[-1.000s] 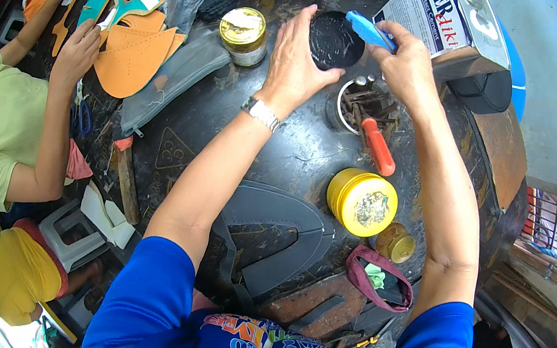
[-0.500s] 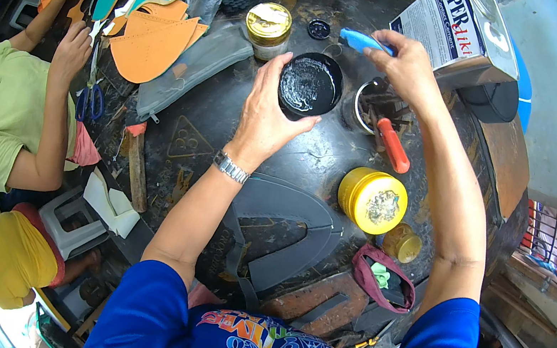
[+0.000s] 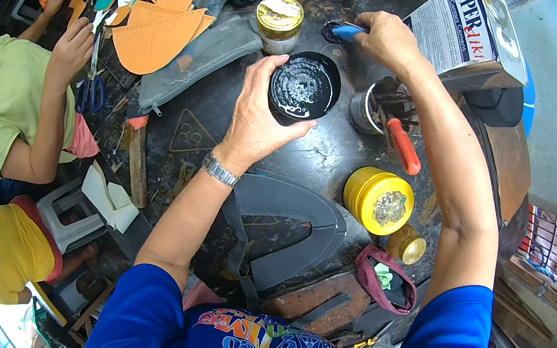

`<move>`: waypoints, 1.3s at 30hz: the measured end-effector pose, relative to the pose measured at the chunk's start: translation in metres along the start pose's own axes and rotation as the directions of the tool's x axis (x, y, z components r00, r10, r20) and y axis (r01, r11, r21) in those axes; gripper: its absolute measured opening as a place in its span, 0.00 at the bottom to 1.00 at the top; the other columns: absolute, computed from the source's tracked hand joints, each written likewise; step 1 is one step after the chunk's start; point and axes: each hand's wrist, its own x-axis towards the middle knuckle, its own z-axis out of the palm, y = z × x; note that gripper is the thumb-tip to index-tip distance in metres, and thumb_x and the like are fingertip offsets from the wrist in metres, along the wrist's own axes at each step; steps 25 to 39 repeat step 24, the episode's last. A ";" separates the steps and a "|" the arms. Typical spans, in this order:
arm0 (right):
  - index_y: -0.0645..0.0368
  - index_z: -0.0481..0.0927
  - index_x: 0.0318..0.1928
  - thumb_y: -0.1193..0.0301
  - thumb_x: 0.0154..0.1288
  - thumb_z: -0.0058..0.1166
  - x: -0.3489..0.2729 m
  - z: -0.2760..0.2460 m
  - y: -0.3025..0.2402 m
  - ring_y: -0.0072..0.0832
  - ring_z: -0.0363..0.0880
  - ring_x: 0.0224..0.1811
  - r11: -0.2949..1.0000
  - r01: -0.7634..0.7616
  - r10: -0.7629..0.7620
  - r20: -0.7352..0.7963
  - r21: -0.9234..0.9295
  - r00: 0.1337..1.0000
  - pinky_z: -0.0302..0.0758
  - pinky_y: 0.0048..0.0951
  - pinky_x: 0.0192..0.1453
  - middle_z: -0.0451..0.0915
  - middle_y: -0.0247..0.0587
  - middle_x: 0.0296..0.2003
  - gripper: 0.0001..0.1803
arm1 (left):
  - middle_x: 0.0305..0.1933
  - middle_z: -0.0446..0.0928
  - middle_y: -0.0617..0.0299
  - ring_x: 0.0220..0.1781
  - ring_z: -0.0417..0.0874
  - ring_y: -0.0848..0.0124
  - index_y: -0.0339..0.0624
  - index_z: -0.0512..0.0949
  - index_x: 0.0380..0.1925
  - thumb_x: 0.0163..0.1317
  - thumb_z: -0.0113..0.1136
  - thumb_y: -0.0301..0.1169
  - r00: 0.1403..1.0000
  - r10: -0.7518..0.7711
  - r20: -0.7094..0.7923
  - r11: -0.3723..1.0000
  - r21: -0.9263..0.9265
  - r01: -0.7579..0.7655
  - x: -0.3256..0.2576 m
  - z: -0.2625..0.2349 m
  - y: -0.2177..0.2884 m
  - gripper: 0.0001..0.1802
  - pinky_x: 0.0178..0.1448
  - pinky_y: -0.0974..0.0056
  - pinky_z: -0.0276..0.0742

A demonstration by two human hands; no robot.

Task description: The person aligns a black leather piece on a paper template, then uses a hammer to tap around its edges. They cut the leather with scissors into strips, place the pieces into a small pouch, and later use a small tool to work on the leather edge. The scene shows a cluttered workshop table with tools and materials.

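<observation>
My left hand (image 3: 252, 116) is wrapped round a round black tub (image 3: 304, 86), tilted so that the glossy black stuff inside, streaked with whitish shine, shows. My right hand (image 3: 389, 38) pinches a flat blue piece (image 3: 348, 33); I cannot make out its exact kind. The tip of that piece reaches over a small black cap (image 3: 330, 32) lying on the table. Just behind the tub stands a jar with a gold lid (image 3: 280, 16). Below my right wrist, a can (image 3: 367, 109) holds several tools, among them one with a red handle (image 3: 403, 147).
A large metal can (image 3: 465, 36) stands at the back right. Nearer me are a yellow tub (image 3: 379, 201), a small jar (image 3: 405, 244), a maroon pouch (image 3: 386, 279) and dark shoe-upper pieces (image 3: 284, 229). At left, a co-worker's hands (image 3: 71, 46) are beside orange cut pieces (image 3: 151, 40) and scissors (image 3: 91, 94).
My right hand has moved up and left, bringing the blue piece to the black cap. The tub in my left hand has shifted slightly left. The view has also shifted a little.
</observation>
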 end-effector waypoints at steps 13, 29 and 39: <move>0.54 0.86 0.54 0.59 0.61 0.65 -0.028 -0.009 0.045 0.43 0.88 0.43 0.965 -0.123 0.122 0.020 0.231 0.992 0.81 0.41 0.52 0.87 0.53 0.39 0.22 | 0.65 0.68 0.48 0.69 0.69 0.52 0.43 0.62 0.70 0.33 0.86 0.36 0.994 -0.021 0.111 1.000 0.026 0.019 0.014 0.021 -0.007 0.60 0.75 0.51 0.67; 0.55 0.87 0.52 0.62 0.64 0.64 -0.054 0.005 0.072 0.30 0.83 0.29 0.870 0.001 0.102 -0.181 0.494 0.978 0.79 0.32 0.39 0.85 0.46 0.28 0.18 | 0.71 0.63 0.45 0.70 0.72 0.51 0.47 0.58 0.74 0.32 0.87 0.34 0.992 -0.036 0.124 0.999 -0.030 0.040 0.010 0.035 -0.015 0.66 0.75 0.52 0.69; 0.55 0.87 0.52 0.62 0.64 0.64 -0.054 0.005 0.072 0.30 0.83 0.29 0.870 0.001 0.102 -0.181 0.494 0.978 0.79 0.32 0.39 0.85 0.46 0.28 0.18 | 0.71 0.63 0.45 0.70 0.72 0.51 0.47 0.58 0.74 0.32 0.87 0.34 0.992 -0.036 0.124 0.999 -0.030 0.040 0.010 0.035 -0.015 0.66 0.75 0.52 0.69</move>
